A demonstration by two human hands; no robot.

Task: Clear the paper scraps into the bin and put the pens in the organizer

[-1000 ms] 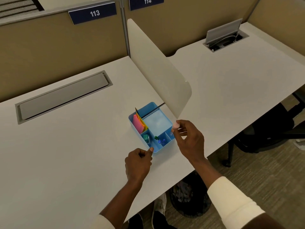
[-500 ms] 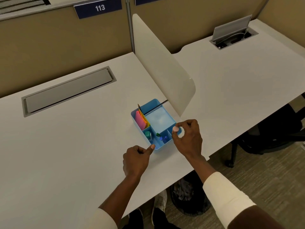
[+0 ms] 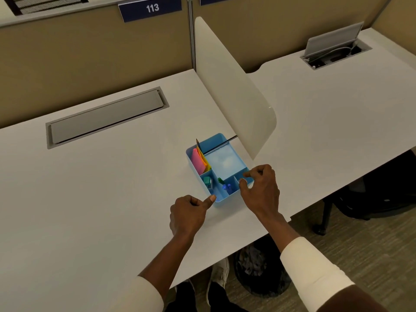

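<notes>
The blue organizer (image 3: 227,140) sits on the white desk (image 3: 101,199) near its front right corner. A dark pen (image 3: 221,145) leans across its back rim, and a pencil tip (image 3: 197,142) stands beside pink and orange sticky notes (image 3: 199,162). My left hand (image 3: 188,216) is a fist with its thumb pressed against the organizer's near corner. Over the organizer's small right compartment hovers my right hand (image 3: 261,190), thumb and forefinger slightly apart with nothing seen between them. Below the desk edge, the black bin (image 3: 258,269) holds crumpled paper scraps.
A cream divider panel (image 3: 229,86) stands just behind the organizer. A closed grey cable hatch (image 3: 105,117) lies in the desk's back left. The neighbouring desk has an open cable hatch (image 3: 335,48). A dark chair (image 3: 371,194) is at the right, and shoes (image 3: 219,275) show by the bin.
My right hand carried a small pink round item down to the organizer's right compartment; the item is no longer seen in the fingers. My left thumb stayed on the organizer's corner.
</notes>
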